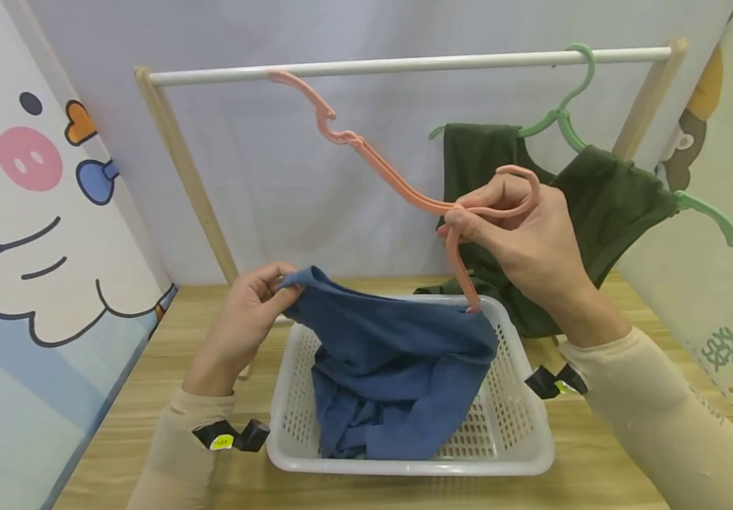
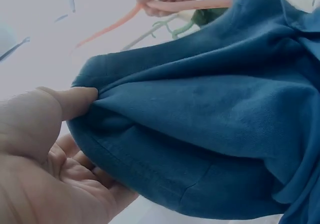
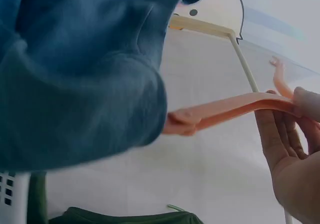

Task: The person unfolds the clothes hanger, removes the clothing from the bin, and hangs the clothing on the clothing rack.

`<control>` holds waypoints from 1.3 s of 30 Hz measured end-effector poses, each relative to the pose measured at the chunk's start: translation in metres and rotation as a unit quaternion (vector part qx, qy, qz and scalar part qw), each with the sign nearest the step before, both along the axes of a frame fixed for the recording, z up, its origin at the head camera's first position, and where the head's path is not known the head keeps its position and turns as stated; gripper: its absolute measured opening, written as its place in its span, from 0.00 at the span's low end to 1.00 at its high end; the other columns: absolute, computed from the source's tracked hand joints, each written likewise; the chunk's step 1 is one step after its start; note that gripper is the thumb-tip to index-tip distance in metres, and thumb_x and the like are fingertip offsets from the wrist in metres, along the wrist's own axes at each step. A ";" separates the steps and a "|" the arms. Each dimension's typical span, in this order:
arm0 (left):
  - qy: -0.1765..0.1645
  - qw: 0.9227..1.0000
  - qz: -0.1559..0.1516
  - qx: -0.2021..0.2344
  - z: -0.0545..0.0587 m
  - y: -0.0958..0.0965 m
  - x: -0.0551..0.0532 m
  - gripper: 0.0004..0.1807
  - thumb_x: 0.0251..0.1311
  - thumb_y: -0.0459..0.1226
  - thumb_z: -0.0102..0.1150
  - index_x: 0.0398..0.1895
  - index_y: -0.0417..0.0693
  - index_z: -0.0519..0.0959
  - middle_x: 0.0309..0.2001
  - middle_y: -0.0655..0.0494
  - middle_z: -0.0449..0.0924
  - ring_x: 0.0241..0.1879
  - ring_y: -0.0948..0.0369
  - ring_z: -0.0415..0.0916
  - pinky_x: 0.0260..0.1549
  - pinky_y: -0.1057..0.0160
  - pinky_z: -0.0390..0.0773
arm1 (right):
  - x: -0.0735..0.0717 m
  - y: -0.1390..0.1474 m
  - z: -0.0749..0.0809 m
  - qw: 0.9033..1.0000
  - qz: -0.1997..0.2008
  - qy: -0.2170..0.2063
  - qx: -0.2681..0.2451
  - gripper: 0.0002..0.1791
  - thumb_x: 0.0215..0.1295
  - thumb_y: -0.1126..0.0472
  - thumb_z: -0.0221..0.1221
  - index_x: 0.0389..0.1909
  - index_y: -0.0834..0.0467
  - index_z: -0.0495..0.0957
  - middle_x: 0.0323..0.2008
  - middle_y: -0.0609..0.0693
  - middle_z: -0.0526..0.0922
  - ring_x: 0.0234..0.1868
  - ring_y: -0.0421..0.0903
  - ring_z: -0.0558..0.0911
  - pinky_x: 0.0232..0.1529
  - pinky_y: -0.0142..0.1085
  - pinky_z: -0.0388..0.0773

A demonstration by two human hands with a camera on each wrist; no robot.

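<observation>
A blue cloth garment (image 1: 391, 340) is stretched up out of the white basket, its lower folds lying inside. My left hand (image 1: 241, 315) pinches its edge between thumb and fingers at the left end. A pink-orange clothes hanger (image 1: 398, 178) is in my right hand (image 1: 535, 244), pinched at the neck below the hook. One hanger arm points up to the left, overlapping the rail in the head view. The other arm reaches down to the garment's right end; in the right wrist view the hanger's tip (image 3: 182, 120) meets the cloth edge (image 3: 159, 107), partly hidden behind it.
The white perforated basket (image 1: 535, 418) stands on a wood-grain table (image 1: 149, 397). Behind it is a rack with a white rail (image 1: 391, 66) and wooden posts. A dark green garment (image 1: 621, 202) hangs there on a green hanger (image 1: 573, 85). Cartoon-printed panels flank both sides.
</observation>
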State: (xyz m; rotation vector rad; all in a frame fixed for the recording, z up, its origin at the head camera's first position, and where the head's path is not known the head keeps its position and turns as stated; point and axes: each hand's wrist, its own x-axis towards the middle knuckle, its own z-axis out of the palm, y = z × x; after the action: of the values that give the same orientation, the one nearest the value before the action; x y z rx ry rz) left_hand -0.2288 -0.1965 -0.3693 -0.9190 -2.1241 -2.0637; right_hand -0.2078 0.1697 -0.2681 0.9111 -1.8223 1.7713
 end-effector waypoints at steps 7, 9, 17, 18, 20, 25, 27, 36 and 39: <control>0.010 1.000 -0.017 0.011 0.001 0.006 0.005 0.11 0.81 0.25 0.58 0.46 0.47 0.87 0.36 0.59 0.92 0.38 0.62 0.88 0.45 0.65 0.87 | -0.003 -0.017 -0.023 0.997 -0.076 -0.019 -0.011 0.07 0.70 0.72 0.74 0.38 0.71 0.85 0.35 0.55 0.94 0.32 0.48 0.95 0.83 0.42 0.59; 0.012 0.999 -0.028 0.014 0.000 0.009 0.007 0.12 0.80 0.24 0.58 0.45 0.47 0.88 0.36 0.59 0.92 0.37 0.62 0.89 0.44 0.65 0.88 | -0.004 -0.024 -0.027 0.996 -0.084 -0.018 -0.023 0.07 0.70 0.72 0.74 0.38 0.71 0.84 0.34 0.56 0.94 0.32 0.48 0.95 0.83 0.42 0.59; 0.023 0.999 -0.016 0.045 0.002 0.021 0.014 0.14 0.78 0.23 0.58 0.39 0.49 0.86 0.31 0.61 0.90 0.34 0.64 0.87 0.41 0.66 0.86 | 0.005 -0.052 -0.042 0.994 -0.109 0.000 0.029 0.05 0.70 0.70 0.75 0.42 0.66 0.88 0.36 0.56 0.94 0.34 0.46 0.95 0.83 0.39 0.64; 0.021 0.998 -0.008 0.054 0.002 0.022 0.014 0.15 0.78 0.22 0.58 0.37 0.49 0.85 0.31 0.61 0.90 0.33 0.64 0.87 0.40 0.66 0.85 | 0.008 -0.054 -0.046 0.992 -0.117 0.000 0.049 0.06 0.70 0.69 0.76 0.43 0.64 0.89 0.36 0.54 0.94 0.34 0.45 0.94 0.80 0.38 0.70; 0.012 0.997 0.008 0.076 0.002 0.023 0.014 0.15 0.78 0.22 0.57 0.35 0.48 0.84 0.29 0.61 0.89 0.32 0.65 0.86 0.39 0.67 0.84 | 0.014 -0.057 -0.053 0.988 -0.128 -0.001 0.081 0.06 0.69 0.67 0.77 0.43 0.61 0.90 0.36 0.50 0.93 0.33 0.44 0.93 0.67 0.35 0.83; -0.014 0.990 0.063 0.129 0.006 0.025 0.014 0.16 0.77 0.21 0.57 0.33 0.46 0.83 0.27 0.59 0.88 0.28 0.65 0.86 0.35 0.68 0.85 | 0.026 -0.058 -0.063 0.987 -0.117 0.017 0.111 0.05 0.70 0.68 0.76 0.38 0.59 0.88 0.31 0.48 0.92 0.26 0.44 0.89 0.30 0.34 0.88; -0.016 0.986 0.088 0.140 0.006 0.025 0.014 0.15 0.77 0.21 0.58 0.32 0.45 0.83 0.26 0.58 0.88 0.27 0.65 0.86 0.34 0.68 0.85 | 0.028 -0.058 -0.065 0.986 -0.114 0.025 0.114 0.06 0.70 0.69 0.76 0.36 0.58 0.87 0.31 0.48 0.92 0.25 0.44 0.89 0.29 0.34 0.88; -0.014 0.978 0.133 0.162 0.007 0.016 0.011 0.15 0.78 0.23 0.59 0.32 0.45 0.82 0.27 0.59 0.88 0.29 0.66 0.84 0.36 0.69 0.84 | 0.026 -0.038 -0.056 0.986 -0.119 0.074 0.094 0.08 0.65 0.76 0.76 0.40 0.64 0.88 0.36 0.51 0.92 0.29 0.44 0.89 0.34 0.30 0.87; -0.025 0.980 0.136 0.142 0.007 0.014 0.010 0.13 0.78 0.24 0.61 0.33 0.45 0.83 0.27 0.60 0.89 0.29 0.66 0.85 0.39 0.67 0.84 | 0.021 -0.030 -0.048 0.991 -0.086 0.060 0.078 0.08 0.66 0.77 0.74 0.41 0.66 0.87 0.36 0.55 0.91 0.29 0.46 0.91 0.55 0.33 0.86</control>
State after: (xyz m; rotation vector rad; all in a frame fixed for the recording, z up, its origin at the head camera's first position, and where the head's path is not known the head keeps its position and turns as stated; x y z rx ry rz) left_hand -0.2187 -0.1827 -0.3627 -0.5156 -1.7893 -2.1831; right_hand -0.1864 0.1402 -0.3163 0.8700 -1.9200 1.4558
